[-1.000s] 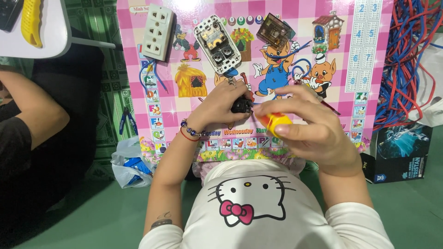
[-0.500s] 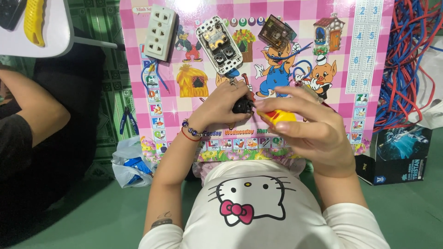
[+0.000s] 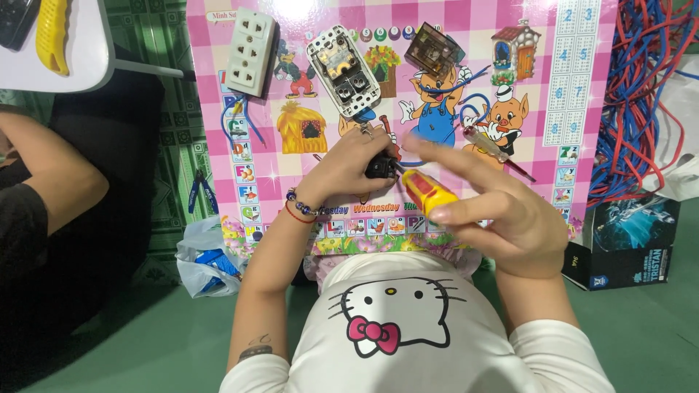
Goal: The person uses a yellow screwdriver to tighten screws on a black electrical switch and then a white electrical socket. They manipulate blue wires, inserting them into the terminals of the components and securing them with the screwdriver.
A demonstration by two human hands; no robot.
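Observation:
My left hand [image 3: 348, 169] grips a small black electrical part [image 3: 380, 168] against the pink cartoon board [image 3: 466, 109] lying on my lap. My right hand [image 3: 489, 207] holds a yellow-handled screwdriver [image 3: 428, 193], its tip at the black part and its fingers spread over the handle. On the board lie a white multi-socket outlet [image 3: 251, 52], an opened white socket with its insides showing [image 3: 342, 70], a small dark transparent box [image 3: 434, 50] and a thin tester screwdriver [image 3: 495, 151]. Red and blue wires run from the parts.
A tangle of red and blue wires [image 3: 637, 94] lies at the right above a dark box [image 3: 625, 236]. Another person's arm [image 3: 54, 171] is at the left, near a white table [image 3: 84, 51] with a yellow tool [image 3: 52, 33]. Blue pliers [image 3: 200, 191] and a plastic bag [image 3: 204, 251] lie on the green floor.
My right hand has shifted slightly right and its fingers have spread, showing more of the yellow handle. My left hand keeps its grip on the black part.

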